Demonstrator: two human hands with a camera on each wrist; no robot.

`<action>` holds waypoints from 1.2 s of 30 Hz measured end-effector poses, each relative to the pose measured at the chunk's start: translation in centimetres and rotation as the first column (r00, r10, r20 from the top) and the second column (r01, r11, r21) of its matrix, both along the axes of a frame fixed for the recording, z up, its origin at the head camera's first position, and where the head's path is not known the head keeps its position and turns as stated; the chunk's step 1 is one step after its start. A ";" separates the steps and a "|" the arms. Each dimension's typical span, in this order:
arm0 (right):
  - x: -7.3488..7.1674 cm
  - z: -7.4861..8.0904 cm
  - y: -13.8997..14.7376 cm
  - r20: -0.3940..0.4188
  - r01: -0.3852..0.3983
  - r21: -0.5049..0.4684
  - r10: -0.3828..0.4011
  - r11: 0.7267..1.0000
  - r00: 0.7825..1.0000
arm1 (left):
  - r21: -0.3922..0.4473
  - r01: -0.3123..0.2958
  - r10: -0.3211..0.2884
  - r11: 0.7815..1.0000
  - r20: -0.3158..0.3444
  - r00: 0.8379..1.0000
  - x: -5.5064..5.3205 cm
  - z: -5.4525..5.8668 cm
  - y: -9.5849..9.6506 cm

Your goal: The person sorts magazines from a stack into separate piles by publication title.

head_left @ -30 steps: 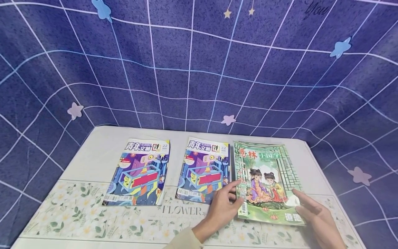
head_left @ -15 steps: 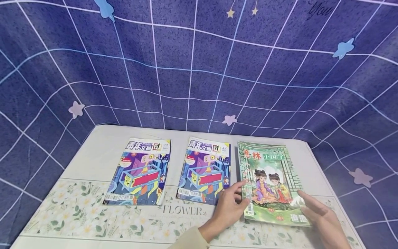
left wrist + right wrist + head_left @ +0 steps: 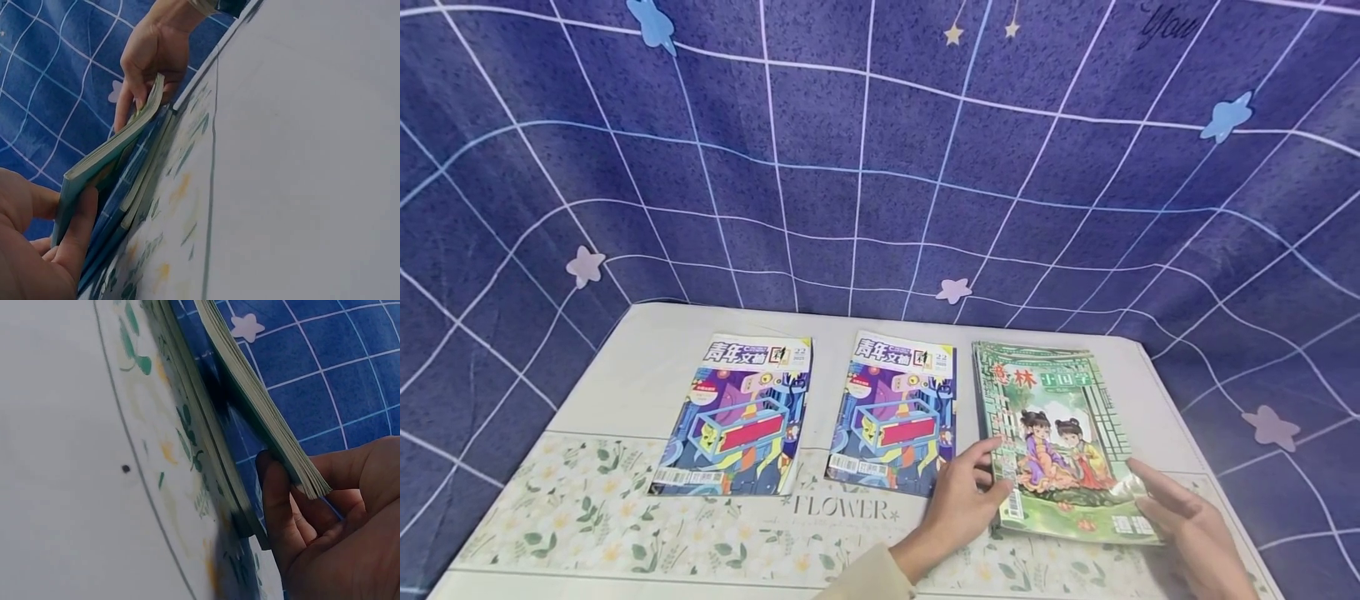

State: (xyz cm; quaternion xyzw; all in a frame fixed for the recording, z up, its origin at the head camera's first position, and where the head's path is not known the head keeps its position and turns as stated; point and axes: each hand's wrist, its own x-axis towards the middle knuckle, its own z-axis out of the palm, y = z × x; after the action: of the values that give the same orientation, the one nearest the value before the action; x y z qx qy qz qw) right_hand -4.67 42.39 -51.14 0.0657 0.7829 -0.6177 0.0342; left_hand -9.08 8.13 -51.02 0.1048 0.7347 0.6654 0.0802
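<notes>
A green magazine (image 3: 1067, 450) with two cartoon children on its cover is held between both hands at the right of the table. My left hand (image 3: 966, 496) pinches its spine side. My right hand (image 3: 1195, 525) pinches the lower right edge, thumb and fingers on either face in the right wrist view. Both wrist views show this magazine (image 3: 119, 147) raised and tilted above a stack of other magazines (image 3: 209, 434), with a gap between. The covers of those lower magazines are mostly hidden in the head view.
Two matching purple-and-blue magazines lie flat at left (image 3: 730, 417) and centre (image 3: 891, 412); the left hand is close to the centre one. A white table (image 3: 647, 367) with a floral band carries everything. Behind it hangs a blue grid-patterned cloth (image 3: 820, 208) with stars.
Both hands have shifted right together with the green magazine, widening the gap to the centre magazine. Edges of magazines beneath now show along its left side. The two purple-and-blue magazines stay put.
</notes>
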 end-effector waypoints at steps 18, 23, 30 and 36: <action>-0.2 -0.2 0.3 0.027 0.048 -0.078 -0.046 0.996 0.999 | 0.011 0.047 -0.047 0.999 0.056 0.997 -0.5 0.2 0.6; -0.2 -0.3 0.2 0.026 0.050 -0.106 -0.048 0.993 0.999 | 0.033 0.037 -0.040 0.999 0.091 0.995 -0.5 0.2 0.6; -0.7 0.0 0.3 -0.023 0.059 -0.141 -0.063 0.988 0.998 | 0.067 -0.007 0.000 0.998 0.100 0.995 -0.4 0.3 0.6; -1.0 0.0 0.5 -0.048 0.041 -0.186 -0.050 0.982 0.998 | 0.103 -0.015 0.008 0.995 0.074 0.997 0.2 0.5 0.6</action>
State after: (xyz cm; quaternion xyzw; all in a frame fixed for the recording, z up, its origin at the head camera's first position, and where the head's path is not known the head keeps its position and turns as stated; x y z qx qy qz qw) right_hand -5.69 42.87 -51.15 0.0641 0.7211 -0.6899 0.0056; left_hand -8.90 8.76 -50.52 0.0801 0.6963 0.7065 0.0978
